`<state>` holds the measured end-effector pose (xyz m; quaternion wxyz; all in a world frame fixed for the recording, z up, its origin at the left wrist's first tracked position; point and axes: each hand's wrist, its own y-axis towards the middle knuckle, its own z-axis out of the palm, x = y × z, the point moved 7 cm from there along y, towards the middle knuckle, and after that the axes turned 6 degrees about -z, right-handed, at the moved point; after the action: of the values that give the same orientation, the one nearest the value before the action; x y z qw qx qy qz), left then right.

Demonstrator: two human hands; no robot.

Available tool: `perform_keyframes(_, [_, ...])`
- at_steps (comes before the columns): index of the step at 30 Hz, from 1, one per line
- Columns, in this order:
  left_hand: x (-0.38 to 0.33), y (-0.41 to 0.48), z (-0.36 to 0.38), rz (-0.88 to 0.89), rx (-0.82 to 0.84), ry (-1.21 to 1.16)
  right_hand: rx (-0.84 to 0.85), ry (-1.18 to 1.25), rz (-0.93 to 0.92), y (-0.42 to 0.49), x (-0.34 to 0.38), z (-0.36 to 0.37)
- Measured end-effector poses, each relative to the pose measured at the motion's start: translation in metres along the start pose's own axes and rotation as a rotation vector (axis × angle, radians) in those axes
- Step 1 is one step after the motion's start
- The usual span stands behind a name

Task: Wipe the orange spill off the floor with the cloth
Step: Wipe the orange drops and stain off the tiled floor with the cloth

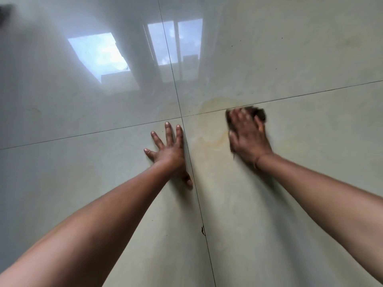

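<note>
A faint orange smear (215,139) spreads over the glossy pale floor tiles around the crossing of two grout lines, thin and streaky. My right hand (247,135) presses flat on a dark brown cloth (259,113) at the right edge of the smear; the hand is motion-blurred and covers most of the cloth, so only its far end shows. My left hand (169,149) lies flat on the tile with fingers spread, just left of the smear, holding nothing.
Grout lines (192,172) cross between my hands. The shiny floor (83,183) reflects bright windows at the upper left. A small dark chip (202,229) marks the near grout line. Something dark (5,12) sits at the top left corner.
</note>
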<state>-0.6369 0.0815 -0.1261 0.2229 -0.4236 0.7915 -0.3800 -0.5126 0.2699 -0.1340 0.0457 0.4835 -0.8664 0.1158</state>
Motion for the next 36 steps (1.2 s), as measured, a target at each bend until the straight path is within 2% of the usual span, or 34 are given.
perform_keyframes(2, [-0.001, 0.002, 0.001, -0.005, -0.003, 0.001, -0.071, 0.026, 0.199, 0.034, 0.008, -0.005])
perform_keyframes(3, [0.000, 0.002, 0.000, -0.008, -0.006, -0.003, -0.058, 0.015, 0.167, 0.039, 0.031, -0.002])
perform_keyframes(6, [0.000, -0.003, -0.004, 0.002, -0.003, -0.020, 0.041, -0.040, -0.228, -0.024, 0.092, 0.021])
perform_keyframes(8, [0.000, -0.005, -0.005, 0.007, -0.005, -0.016, 0.093, -0.070, -0.407, -0.083, 0.079, 0.024])
perform_keyframes(9, [0.000, -0.006, -0.006, 0.004, -0.003, -0.007, 0.068, -0.084, -0.431, -0.090, 0.060, 0.022])
perform_keyframes(10, [0.000, -0.007, -0.006, 0.001, -0.002, -0.002, 0.055, -0.088, -0.362, -0.083, 0.040, 0.019])
perform_keyframes(12, [0.000, -0.006, -0.004, -0.002, -0.002, -0.001, 0.006, -0.019, -0.015, -0.047, 0.011, 0.005])
perform_keyframes(13, [0.000, -0.005, -0.004, -0.001, -0.007, -0.003, -0.048, 0.006, 0.127, -0.030, 0.012, 0.002])
perform_keyframes(14, [-0.001, -0.004, -0.004, -0.002, -0.012, -0.006, -0.061, 0.009, 0.173, -0.021, 0.028, 0.003])
perform_keyframes(15, [-0.001, -0.004, -0.004, -0.003, -0.015, -0.010, -0.063, 0.000, 0.119, -0.021, 0.053, 0.009])
perform_keyframes(18, [0.000, -0.005, -0.006, 0.004, -0.031, -0.013, 0.014, -0.053, -0.331, -0.085, 0.111, 0.034])
perform_keyframes(20, [-0.002, -0.007, -0.006, 0.002, -0.026, -0.008, 0.070, -0.063, -0.487, -0.120, 0.088, 0.033])
perform_keyframes(21, [-0.003, -0.008, -0.005, -0.002, -0.021, 0.000, 0.041, -0.095, -0.483, -0.120, 0.065, 0.030])
perform_keyframes(22, [-0.002, -0.008, -0.004, -0.008, -0.018, 0.007, 0.040, -0.077, -0.378, -0.112, 0.040, 0.024])
perform_keyframes(24, [-0.002, -0.006, -0.003, -0.013, -0.026, 0.016, -0.043, 0.016, 0.030, -0.084, -0.004, 0.007])
perform_keyframes(25, [-0.002, -0.005, -0.003, -0.011, -0.031, 0.019, -0.099, 0.032, 0.201, -0.075, -0.008, 0.003])
perform_keyframes(26, [-0.005, -0.005, -0.003, -0.005, -0.043, 0.028, -0.134, 0.031, 0.287, -0.072, 0.002, 0.003])
perform_keyframes(27, [-0.006, -0.004, -0.004, -0.008, -0.056, 0.042, -0.147, 0.028, 0.264, -0.074, 0.023, 0.008])
perform_keyframes(30, [-0.013, -0.009, -0.011, -0.015, -0.141, 0.106, -0.020, 0.021, -0.165, -0.126, 0.080, 0.031])
perform_keyframes(31, [-0.022, -0.011, -0.012, 0.043, -0.189, 0.184, 0.005, 0.007, -0.250, -0.145, 0.071, 0.031])
perform_keyframes(32, [-0.036, -0.015, -0.011, 0.159, -0.232, 0.308, -0.011, -0.002, -0.260, -0.154, 0.050, 0.027])
perform_keyframes(33, [-0.054, -0.021, -0.003, 0.317, -0.257, 0.454, -0.043, -0.003, -0.169, -0.153, 0.024, 0.023])
perform_keyframes(34, [-0.074, -0.029, 0.009, 0.475, -0.267, 0.573, -0.083, 0.021, 0.016, -0.151, -0.008, 0.015])
perform_keyframes(36, [-0.105, -0.037, 0.033, 0.639, -0.227, 0.631, -0.150, 0.053, 0.385, -0.145, -0.047, 0.006])
